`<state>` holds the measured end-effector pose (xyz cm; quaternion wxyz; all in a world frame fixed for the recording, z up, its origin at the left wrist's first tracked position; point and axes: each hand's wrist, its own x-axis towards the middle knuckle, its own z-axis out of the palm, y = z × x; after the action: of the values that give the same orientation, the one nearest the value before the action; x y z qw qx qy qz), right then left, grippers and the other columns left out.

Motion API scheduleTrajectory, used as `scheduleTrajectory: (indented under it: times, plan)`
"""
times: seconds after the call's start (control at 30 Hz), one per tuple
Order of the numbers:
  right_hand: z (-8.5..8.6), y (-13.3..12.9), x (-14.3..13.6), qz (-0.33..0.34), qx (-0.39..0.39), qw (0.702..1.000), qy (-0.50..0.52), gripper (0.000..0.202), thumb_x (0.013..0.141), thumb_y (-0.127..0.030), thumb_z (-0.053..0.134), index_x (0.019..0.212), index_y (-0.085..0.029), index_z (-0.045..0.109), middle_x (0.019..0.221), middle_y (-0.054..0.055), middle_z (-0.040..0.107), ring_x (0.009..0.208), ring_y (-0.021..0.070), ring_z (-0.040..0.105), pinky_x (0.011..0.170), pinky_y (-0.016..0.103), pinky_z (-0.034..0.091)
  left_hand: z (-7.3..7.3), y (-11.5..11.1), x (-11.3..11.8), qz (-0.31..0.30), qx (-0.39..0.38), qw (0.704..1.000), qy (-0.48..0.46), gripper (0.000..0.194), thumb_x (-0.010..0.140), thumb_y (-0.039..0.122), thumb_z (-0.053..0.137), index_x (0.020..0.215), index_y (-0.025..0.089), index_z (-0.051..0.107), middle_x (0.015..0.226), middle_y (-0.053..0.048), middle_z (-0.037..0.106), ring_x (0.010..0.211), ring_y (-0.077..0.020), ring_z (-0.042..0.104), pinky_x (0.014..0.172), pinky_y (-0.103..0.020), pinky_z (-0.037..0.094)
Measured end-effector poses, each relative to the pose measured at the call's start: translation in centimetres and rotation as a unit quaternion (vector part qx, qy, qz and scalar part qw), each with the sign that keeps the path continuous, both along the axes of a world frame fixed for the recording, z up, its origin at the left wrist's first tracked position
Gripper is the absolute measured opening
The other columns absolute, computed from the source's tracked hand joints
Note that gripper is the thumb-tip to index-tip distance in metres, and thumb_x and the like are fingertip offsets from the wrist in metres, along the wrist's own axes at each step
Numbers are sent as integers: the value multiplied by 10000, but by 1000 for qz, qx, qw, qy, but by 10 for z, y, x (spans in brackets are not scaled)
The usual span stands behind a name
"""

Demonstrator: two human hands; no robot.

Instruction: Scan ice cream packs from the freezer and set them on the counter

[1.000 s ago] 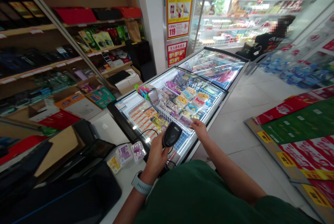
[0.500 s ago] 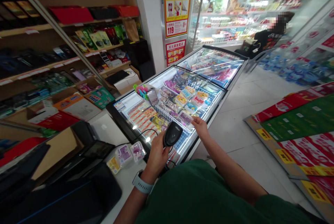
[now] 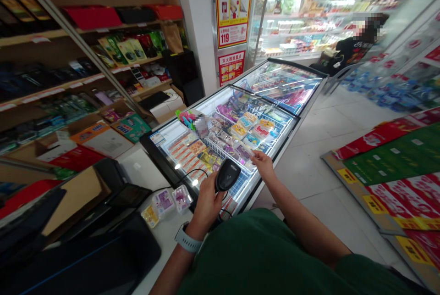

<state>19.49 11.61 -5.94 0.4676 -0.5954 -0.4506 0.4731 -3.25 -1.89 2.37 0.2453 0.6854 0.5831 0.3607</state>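
Observation:
My left hand (image 3: 207,198), with a pale watch on its wrist, is closed around the handle of a black barcode scanner (image 3: 228,175). The scanner's head is raised over the near end of a glass-topped freezer (image 3: 172,136). My right hand (image 3: 263,165) pinches the near right end of a small clear plastic pack with a purple label (image 3: 243,151), held above the freezer glass just beyond the scanner. To the left on the white counter lie another purple-labelled pack (image 3: 164,200), a pack with purplish contents (image 3: 182,197) and a yellow-labelled pack (image 3: 150,215).
Wire baskets of colourful packs (image 3: 263,129) show beneath the freezer glass. Dark checkout equipment (image 3: 113,240) fills the lower left. Stocked shelves (image 3: 137,52) rise behind it. Stacked red and green cartons (image 3: 388,162) stand right. A person in black (image 3: 354,52) is at the far right.
The pack in my right hand has shifted slightly left and away from me, and its label has tilted a little. My left hand and the scanner stay nearly still.

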Motion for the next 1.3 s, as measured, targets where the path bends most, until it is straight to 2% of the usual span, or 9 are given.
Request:
scheduleTrajectory:
  times: [0.67,0.9,1.3]
  plan:
    - [-3,6,-1,-1,13,1000,23,402,609,-412,711,934,-177,682,694,3,658,644,157,599,605,291,515,-2,1,0,-7,11,1000,5,496,823,169,497,1315,164,432,1225,-136,575,1166,-266,523,995,-461,404]
    - [2,10,-3,1,20,999,37,439,600,-435,717,943,-164,674,677,-2,645,635,152,590,611,296,510,1,3,0,-8,12,1000,0,476,845,206,495,1312,144,424,1259,-147,556,1192,-262,508,1024,-464,382]
    - [12,10,-6,10,18,999,44,448,612,-437,712,963,-161,672,750,24,671,688,170,606,655,311,501,2,4,1,-2,14,1000,13,503,820,167,500,1316,138,419,1269,-151,554,1203,-263,501,1029,-460,383]
